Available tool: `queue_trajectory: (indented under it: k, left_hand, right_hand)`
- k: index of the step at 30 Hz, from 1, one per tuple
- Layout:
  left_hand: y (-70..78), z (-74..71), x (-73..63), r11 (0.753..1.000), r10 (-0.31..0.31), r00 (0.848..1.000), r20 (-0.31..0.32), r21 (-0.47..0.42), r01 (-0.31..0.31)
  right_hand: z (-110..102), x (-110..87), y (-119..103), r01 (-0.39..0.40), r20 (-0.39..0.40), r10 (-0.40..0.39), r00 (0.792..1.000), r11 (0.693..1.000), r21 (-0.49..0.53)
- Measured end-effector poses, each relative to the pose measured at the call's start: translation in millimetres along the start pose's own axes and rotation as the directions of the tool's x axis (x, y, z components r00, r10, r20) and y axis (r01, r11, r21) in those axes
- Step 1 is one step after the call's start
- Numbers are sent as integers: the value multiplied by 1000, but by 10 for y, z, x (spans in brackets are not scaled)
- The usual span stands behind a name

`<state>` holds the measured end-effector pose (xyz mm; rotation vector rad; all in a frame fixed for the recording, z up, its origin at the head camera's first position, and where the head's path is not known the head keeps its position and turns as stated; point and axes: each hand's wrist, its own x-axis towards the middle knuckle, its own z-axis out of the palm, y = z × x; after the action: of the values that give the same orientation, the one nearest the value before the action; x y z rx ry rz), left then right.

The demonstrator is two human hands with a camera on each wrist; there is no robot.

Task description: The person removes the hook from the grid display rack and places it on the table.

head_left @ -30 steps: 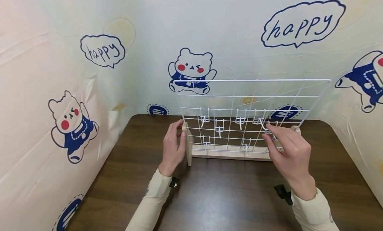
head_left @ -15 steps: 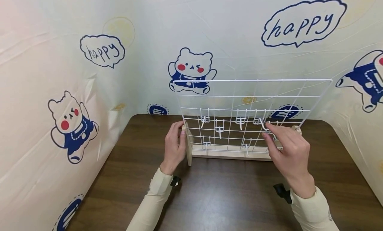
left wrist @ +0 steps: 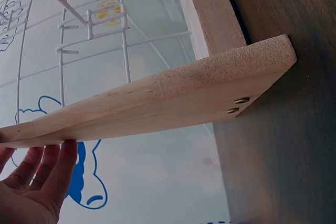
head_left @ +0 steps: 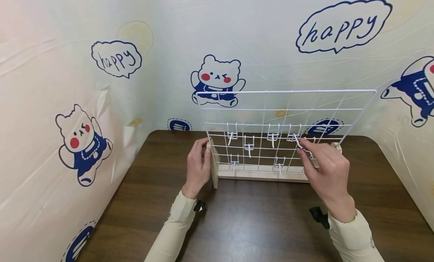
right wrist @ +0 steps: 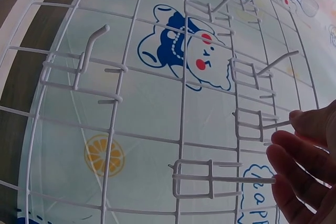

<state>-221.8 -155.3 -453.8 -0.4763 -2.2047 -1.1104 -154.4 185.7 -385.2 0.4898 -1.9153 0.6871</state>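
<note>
A white wire grid panel stands upright in a pale wooden stand, with several white wire hooks hung on it. At the left side panel of the stand, my left hand rests its fingertips against the wood. The left wrist view shows those fingers lying fairly straight. My right hand pinches the prong of a wire hook at the right part of the grid. In the right wrist view, another finger lies at the tip of a neighbouring hook. The right hand partly hides the stand's right end.
A dark brown wooden table carries the stand. Behind it and along both sides hangs a pale curtain printed with cartoon bears and "happy" bubbles. The stand's wooden base bar runs along the bottom of the grid.
My right hand has shifted very slightly left and stays at the hook. The left hand keeps its place against the side panel. The grid and the other hooks look unmoved.
</note>
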Motion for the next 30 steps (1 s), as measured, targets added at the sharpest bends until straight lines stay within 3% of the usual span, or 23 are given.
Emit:
queue_trajectory:
  k: [6,30]
  left_hand:
    - [-6,4,2,1000,2,1000,-2,-7,-2]
    - [1,2,-3,1000,10,1000,-11,-9,-10]
  right_hand:
    - [21,20,-1,5,25,-5,1000,1000,-11]
    - [82,47,5,-4,-49,8,999,997,72]
